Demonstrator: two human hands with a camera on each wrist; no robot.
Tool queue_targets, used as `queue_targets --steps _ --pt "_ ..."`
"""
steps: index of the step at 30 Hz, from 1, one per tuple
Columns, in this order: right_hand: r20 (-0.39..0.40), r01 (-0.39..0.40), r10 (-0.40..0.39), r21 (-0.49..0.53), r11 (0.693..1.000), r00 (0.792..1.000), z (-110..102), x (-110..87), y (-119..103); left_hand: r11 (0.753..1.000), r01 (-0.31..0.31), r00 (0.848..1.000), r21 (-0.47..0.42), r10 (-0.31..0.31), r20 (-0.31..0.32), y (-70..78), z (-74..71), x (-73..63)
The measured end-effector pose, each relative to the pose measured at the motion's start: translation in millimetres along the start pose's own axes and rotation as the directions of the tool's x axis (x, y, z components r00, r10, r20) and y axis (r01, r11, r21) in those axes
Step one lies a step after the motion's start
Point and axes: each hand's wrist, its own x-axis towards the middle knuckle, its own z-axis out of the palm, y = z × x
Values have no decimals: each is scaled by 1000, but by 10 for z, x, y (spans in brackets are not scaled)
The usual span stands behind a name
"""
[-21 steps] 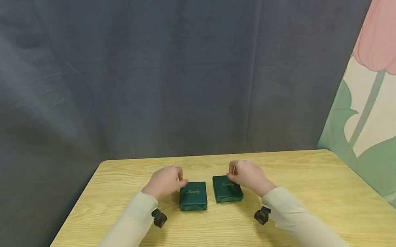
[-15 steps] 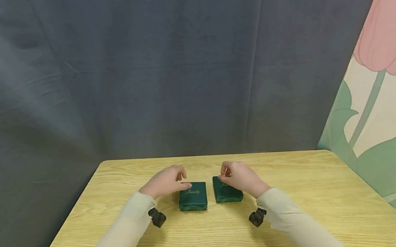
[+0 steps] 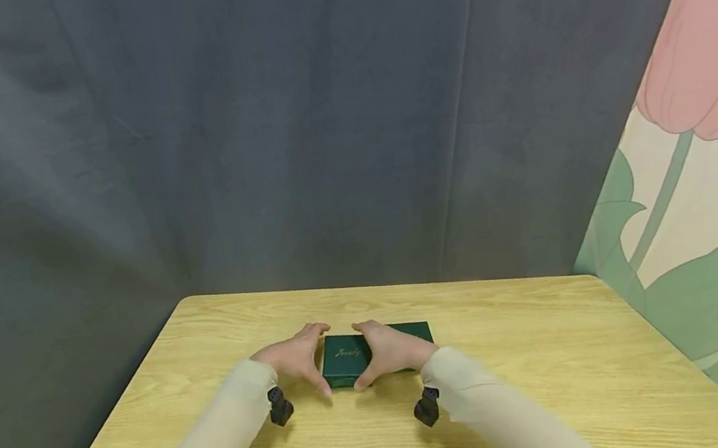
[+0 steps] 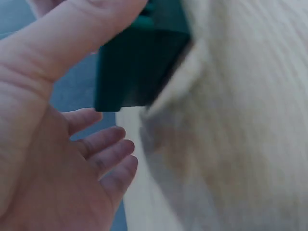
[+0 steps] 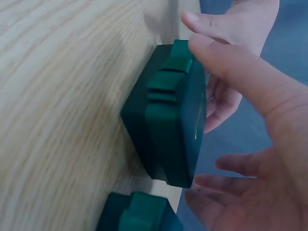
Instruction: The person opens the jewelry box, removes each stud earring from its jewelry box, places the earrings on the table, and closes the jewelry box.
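Note:
Two small dark green boxes lie side by side on the table, closed. On the left box [image 3: 344,361], gold "Jewelry" lettering is partly covered by my right hand [image 3: 384,351]. That hand is spread over the box's right part, with the thumb at the front edge and the fingers toward the back. My left hand [image 3: 294,356] is spread at the same box's left side, its thumb by the front left corner. In the left wrist view, its fingers are loosely extended beside the box [image 4: 132,70]. Partly hidden behind my right hand is the right box [image 3: 415,330].
The light wood-grain table [image 3: 516,354] ends at a dark blue-grey curtain [image 3: 320,124] behind and to the left. To the right is a wall with a painted pink tulip [image 3: 691,56]. A small black camera [image 3: 427,408] sits on each sleeve cuff.
My right hand has moved left, from the right box to the left box. My left hand has drawn back from the left box's top to its side. Both hands have spread their fingers.

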Motion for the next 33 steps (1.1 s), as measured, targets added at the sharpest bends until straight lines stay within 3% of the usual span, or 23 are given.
queue_targets --steps 11,18,25,33 --pt "43 -76 82 -140 987 996 69 123 -34 995 -93 996 31 93 -10 -60 153 71" --pt "29 -36 40 -104 994 999 23 92 -1 989 -130 991 -71 129 -24 -44 168 92" --pt "-8 23 -23 -34 999 1000 -96 -67 32 971 -173 985 -165 167 -48 60 134 25" --pt "-57 61 -63 -37 997 996 -163 -470 9 962 -235 971 -137 226 -73 341 265 -169"
